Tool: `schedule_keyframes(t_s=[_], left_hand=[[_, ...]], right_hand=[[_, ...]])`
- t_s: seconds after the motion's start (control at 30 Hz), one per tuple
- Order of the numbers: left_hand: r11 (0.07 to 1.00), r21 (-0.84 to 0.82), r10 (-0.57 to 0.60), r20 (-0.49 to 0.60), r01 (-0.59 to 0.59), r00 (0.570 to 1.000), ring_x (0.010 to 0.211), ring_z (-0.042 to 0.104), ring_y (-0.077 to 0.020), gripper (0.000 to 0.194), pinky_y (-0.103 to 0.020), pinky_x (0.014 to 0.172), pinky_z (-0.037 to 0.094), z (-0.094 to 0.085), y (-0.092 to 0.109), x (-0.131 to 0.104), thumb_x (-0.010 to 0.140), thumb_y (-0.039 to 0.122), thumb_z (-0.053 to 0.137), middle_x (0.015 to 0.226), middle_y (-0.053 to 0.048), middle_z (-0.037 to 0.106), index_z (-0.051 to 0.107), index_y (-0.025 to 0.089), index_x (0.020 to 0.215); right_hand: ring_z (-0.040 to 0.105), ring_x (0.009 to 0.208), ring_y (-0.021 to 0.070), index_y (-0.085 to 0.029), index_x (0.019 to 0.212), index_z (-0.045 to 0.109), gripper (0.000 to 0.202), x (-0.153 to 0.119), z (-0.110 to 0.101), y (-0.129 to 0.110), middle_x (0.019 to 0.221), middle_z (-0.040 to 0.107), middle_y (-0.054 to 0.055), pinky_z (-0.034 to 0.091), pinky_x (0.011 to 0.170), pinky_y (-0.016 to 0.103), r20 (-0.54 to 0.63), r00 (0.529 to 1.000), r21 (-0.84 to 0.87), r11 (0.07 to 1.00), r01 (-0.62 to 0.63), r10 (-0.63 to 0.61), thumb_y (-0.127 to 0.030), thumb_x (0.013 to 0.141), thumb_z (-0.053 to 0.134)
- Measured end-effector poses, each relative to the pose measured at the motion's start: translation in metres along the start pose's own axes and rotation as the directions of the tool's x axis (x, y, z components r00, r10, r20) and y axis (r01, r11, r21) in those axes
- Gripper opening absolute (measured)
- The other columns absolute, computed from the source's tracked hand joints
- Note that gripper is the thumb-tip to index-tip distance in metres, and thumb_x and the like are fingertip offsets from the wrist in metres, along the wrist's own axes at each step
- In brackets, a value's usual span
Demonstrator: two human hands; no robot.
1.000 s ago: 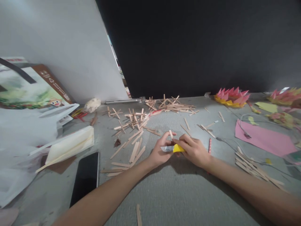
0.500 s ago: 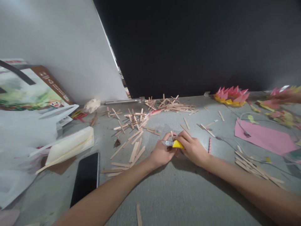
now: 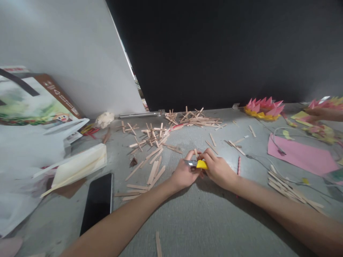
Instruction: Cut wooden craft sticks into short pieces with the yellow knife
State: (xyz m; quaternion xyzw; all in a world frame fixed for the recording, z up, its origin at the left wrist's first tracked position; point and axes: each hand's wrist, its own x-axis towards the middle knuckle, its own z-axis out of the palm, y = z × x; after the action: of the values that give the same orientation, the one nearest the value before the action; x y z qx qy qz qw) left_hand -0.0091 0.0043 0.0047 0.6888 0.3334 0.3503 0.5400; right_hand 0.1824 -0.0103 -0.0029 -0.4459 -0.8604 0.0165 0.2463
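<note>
My right hand (image 3: pixel 217 167) is closed around a yellow utility knife (image 3: pixel 202 164), its metal blade end pointing left across my left fingers. Between the two hands a wooden craft stick (image 3: pixel 195 153) pokes up, pinched by my left hand (image 3: pixel 184 172). The blade sits close to the stick, but whether it touches is hidden by my fingers. Just left of my hands lie several loose craft sticks (image 3: pixel 152 173). A red and white patterned thin stick (image 3: pixel 238 166) lies beside my right wrist.
Crossed craft sticks (image 3: pixel 152 135) are heaped further back. A phone (image 3: pixel 98 200) and plastic bag (image 3: pixel 29 160) are on the left. Pink paper (image 3: pixel 302 155), a cable (image 3: pixel 276 141) and a pink-yellow paper flower (image 3: pixel 264 110) are on the right. Another person's hand (image 3: pixel 325 113) is at the far right.
The knife has tilted slightly in my right hand; both hands stay in nearly the same place. At the far right, the other person's hand has shifted with a piece of yellow paper.
</note>
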Motion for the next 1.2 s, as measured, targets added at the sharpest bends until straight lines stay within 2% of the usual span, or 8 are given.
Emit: schedule_keyframes(t_s=[0.23,0.37,0.47,0.57,0.67,0.87,1.07,1.2], left_hand=[[0.998,-0.054,-0.043,-0.024,0.042,0.999,0.068,0.077,-0.0215,0.046,-0.030,0.065,0.060,0.002,-0.001,0.000,0.088,0.019,0.065,0.078,0.000,0.073,0.053,0.024,0.132],[0.994,0.105,0.042,-0.083,-0.034,0.996,0.073,0.074,-0.0187,0.008,-0.034,0.080,0.061,0.002,0.001,-0.005,0.090,0.022,0.064,0.105,-0.008,0.075,0.070,0.022,0.093],[0.986,0.155,0.078,-0.152,-0.054,0.985,0.069,0.070,-0.0150,0.003,-0.033,0.082,0.059,0.002,0.000,-0.008,0.087,0.024,0.068,0.121,-0.009,0.072,0.070,0.022,0.086],[0.994,0.106,0.033,-0.205,-0.011,0.978,0.066,0.067,-0.0138,0.024,-0.030,0.075,0.056,0.001,-0.003,-0.007,0.087,0.022,0.069,0.110,-0.007,0.074,0.066,0.023,0.110],[0.999,-0.038,-0.039,-0.268,0.030,0.963,0.070,0.068,-0.0144,0.051,-0.023,0.067,0.052,-0.001,-0.004,-0.001,0.088,0.019,0.065,0.089,0.000,0.073,0.048,0.025,0.135],[0.988,-0.151,-0.030,-0.171,0.004,0.985,0.068,0.073,-0.0170,0.049,-0.025,0.068,0.054,0.001,0.003,0.003,0.096,0.040,0.067,0.075,0.001,0.072,0.040,0.022,0.132],[0.955,-0.297,-0.106,-0.275,0.020,0.956,0.070,0.078,-0.0212,0.050,-0.032,0.071,0.061,-0.001,0.005,0.007,0.091,0.051,0.073,0.088,-0.004,0.079,0.035,0.025,0.113],[0.950,-0.310,-0.148,-0.325,0.043,0.934,0.068,0.078,-0.0218,0.048,-0.032,0.069,0.061,-0.004,0.000,0.009,0.091,0.051,0.073,0.089,-0.005,0.079,0.034,0.025,0.105]], right_hand=[[0.064,0.073,0.0187,-0.022,0.113,0.051,0.026,0.000,0.002,-0.002,0.111,0.060,0.008,0.050,0.061,0.030,-0.024,0.998,0.104,0.993,-0.058,0.061,-0.011,0.090,0.057],[0.064,0.079,0.0195,-0.023,0.109,0.051,0.024,0.000,0.003,-0.007,0.107,0.059,0.007,0.052,0.069,0.031,-0.065,0.987,0.271,0.954,-0.124,0.147,-0.008,0.091,0.054],[0.062,0.081,0.0190,-0.024,0.104,0.052,0.021,0.001,0.002,-0.013,0.103,0.058,0.006,0.052,0.071,0.030,-0.100,0.978,0.400,0.907,-0.129,0.183,-0.006,0.092,0.052],[0.062,0.080,0.0185,-0.024,0.100,0.054,0.013,0.002,0.002,-0.019,0.098,0.058,0.005,0.051,0.072,0.030,-0.091,0.973,0.496,0.857,-0.141,0.213,-0.011,0.098,0.051],[0.062,0.084,0.0193,-0.024,0.105,0.058,0.009,0.002,0.003,-0.022,0.099,0.059,0.005,0.051,0.077,0.031,-0.061,0.980,0.530,0.838,-0.130,0.190,-0.017,0.101,0.053],[0.061,0.082,0.0198,-0.023,0.096,0.061,0.014,0.007,-0.001,-0.010,0.092,0.059,0.004,0.049,0.076,0.032,-0.189,0.939,0.551,0.822,-0.142,0.289,-0.031,0.105,0.055],[0.053,0.068,0.0188,-0.025,0.072,0.049,0.038,0.014,-0.009,0.007,0.076,0.051,0.000,0.044,0.066,0.032,-0.224,0.891,0.519,0.822,-0.233,0.394,-0.044,0.104,0.055],[0.052,0.064,0.0183,-0.025,0.069,0.051,0.041,0.015,-0.007,0.010,0.071,0.052,-0.001,0.043,0.061,0.031,-0.188,0.897,0.496,0.827,-0.265,0.400,-0.048,0.103,0.056]])
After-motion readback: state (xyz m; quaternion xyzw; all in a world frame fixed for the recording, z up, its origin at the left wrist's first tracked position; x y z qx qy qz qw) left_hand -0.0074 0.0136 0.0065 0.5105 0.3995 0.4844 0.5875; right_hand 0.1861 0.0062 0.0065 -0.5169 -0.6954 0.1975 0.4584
